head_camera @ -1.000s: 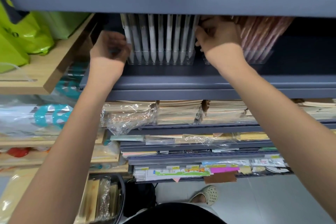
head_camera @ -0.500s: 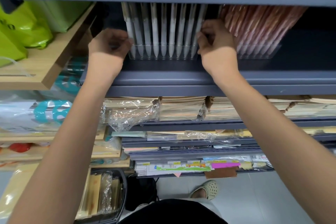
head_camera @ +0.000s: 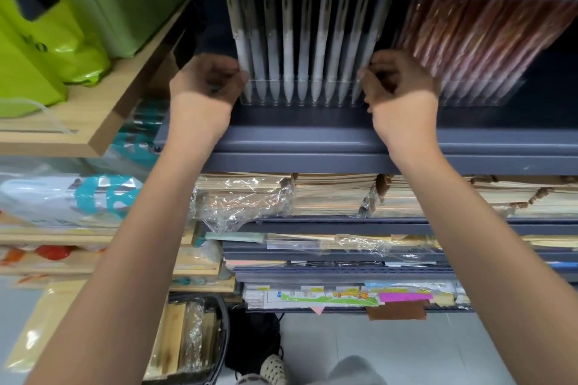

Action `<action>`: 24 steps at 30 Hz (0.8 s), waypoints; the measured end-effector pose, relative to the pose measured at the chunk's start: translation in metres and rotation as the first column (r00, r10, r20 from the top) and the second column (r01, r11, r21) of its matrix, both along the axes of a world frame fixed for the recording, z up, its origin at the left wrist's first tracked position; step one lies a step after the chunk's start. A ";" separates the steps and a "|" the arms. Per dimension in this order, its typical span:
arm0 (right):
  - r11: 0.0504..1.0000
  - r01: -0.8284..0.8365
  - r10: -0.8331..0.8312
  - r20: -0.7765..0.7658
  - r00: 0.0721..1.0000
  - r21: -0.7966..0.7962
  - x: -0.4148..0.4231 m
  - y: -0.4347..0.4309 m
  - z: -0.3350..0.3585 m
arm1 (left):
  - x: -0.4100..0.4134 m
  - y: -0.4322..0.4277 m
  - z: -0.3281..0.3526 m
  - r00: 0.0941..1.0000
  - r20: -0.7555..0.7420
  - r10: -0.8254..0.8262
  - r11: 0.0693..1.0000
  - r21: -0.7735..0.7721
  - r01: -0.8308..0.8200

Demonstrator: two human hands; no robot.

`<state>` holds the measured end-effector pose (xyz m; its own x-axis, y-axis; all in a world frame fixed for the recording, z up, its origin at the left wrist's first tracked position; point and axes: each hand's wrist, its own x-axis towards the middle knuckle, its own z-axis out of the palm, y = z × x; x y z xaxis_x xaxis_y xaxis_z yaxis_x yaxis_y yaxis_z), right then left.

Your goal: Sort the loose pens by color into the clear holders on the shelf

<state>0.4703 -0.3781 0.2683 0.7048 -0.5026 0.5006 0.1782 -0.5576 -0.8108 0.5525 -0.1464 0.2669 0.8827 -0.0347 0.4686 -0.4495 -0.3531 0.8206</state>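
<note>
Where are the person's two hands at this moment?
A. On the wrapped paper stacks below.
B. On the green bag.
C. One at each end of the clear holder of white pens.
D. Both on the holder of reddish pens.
C: the left hand and the right hand grip the opposite ends of the clear holder of white pens.

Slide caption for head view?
Left hand and right hand grip the ends of the clear holder of white pens on a grey shelf.

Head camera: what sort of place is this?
Probably a stationery shop or stockroom: white pens and reddish pens racked in clear holders on a grey shelf, wrapped notebook stacks below.
</note>
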 end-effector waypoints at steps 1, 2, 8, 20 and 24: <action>1.000 -0.005 0.005 0.004 1.000 -0.003 0.000 -0.001 -0.001 | 0.000 0.000 0.000 1.000 -0.010 0.001 1.000 -0.016 -0.001; 1.000 -0.012 0.012 0.012 1.000 -0.002 0.001 -0.001 -0.003 | 0.001 0.000 0.001 1.000 -0.023 0.002 1.000 -0.030 -0.002; 0.999 -0.049 0.047 0.080 0.996 0.024 0.003 -0.004 -0.006 | 0.008 -0.001 -0.002 0.995 -0.093 -0.017 0.992 -0.124 0.005; 0.991 -0.115 0.105 0.129 0.986 0.070 0.009 -0.005 -0.010 | 0.005 -0.002 -0.005 0.999 -0.013 -0.033 0.980 -0.196 0.030; 0.992 -0.103 0.094 0.124 0.988 0.073 0.008 -0.004 -0.008 | -0.003 -0.006 0.000 0.994 0.106 0.032 0.953 -0.303 0.001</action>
<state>0.4787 -0.3821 0.2606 0.6900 -0.4749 0.5462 0.3278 -0.4678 -0.8208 0.5495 -0.1522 0.2664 0.8256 0.1368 0.5475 -0.5377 -0.1036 0.8367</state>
